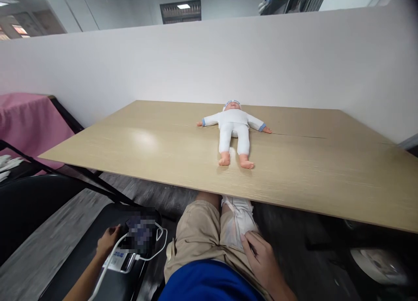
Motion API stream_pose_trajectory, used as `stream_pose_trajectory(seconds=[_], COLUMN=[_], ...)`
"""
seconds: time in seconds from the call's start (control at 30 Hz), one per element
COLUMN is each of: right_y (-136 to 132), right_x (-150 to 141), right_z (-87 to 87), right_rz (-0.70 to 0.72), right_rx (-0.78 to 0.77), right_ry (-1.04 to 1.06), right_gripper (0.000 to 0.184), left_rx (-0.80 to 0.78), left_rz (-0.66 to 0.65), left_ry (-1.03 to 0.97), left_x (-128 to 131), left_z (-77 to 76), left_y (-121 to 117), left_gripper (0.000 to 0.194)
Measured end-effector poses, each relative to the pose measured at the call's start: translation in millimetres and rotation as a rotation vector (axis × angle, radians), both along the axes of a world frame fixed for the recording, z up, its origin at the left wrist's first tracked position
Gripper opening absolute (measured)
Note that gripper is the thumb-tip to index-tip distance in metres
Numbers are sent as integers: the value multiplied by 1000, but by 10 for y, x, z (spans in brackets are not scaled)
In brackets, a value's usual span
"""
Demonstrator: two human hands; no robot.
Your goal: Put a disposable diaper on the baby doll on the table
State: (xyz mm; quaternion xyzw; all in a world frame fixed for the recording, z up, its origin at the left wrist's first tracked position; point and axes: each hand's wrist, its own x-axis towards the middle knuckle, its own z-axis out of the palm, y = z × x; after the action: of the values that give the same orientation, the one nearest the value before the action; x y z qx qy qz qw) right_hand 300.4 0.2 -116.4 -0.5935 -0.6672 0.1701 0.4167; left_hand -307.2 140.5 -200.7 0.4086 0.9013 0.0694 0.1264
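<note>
A white disposable diaper [243,216] lies over my right thigh. My right hand [261,257] is closed on its near end, thumb and fingers at the edge. Off to the left, my left hand [109,241] rests low over a black chair seat, its fingers curled beside a device with a blurred screen [141,233]. Whether those fingers grip anything is hidden. On the table a baby doll [234,118] in a white suit with blue cuffs lies on its back, arms spread, feet toward me. Neither hand touches it.
The wooden table [156,157] spans the view above my knees, backed by a white partition [196,61]. White cables [107,266] and a power bank [119,261] lie on the black chair seat [78,262]. Pink cloth [29,122] hangs at far left.
</note>
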Motion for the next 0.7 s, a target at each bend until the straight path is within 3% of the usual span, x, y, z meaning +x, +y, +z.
stream_pose_trajectory(seconds=[0.13, 0.33, 0.7], right_y=[-33, -91, -72], right_x=[-113, -154, -215], right_z=[45, -24, 4], right_rz=[73, 62, 46], right_rx=[-54, -133, -160], right_ry=[48, 152, 218], right_gripper=[45, 46, 50], left_rx=[-18, -11, -41], left_rz=[-6, -12, 50], left_ry=[-75, -129, -135], left_x=[125, 168, 154], left_z=[-45, -99, -87], left_y=[105, 89, 136], left_gripper=[48, 42, 66])
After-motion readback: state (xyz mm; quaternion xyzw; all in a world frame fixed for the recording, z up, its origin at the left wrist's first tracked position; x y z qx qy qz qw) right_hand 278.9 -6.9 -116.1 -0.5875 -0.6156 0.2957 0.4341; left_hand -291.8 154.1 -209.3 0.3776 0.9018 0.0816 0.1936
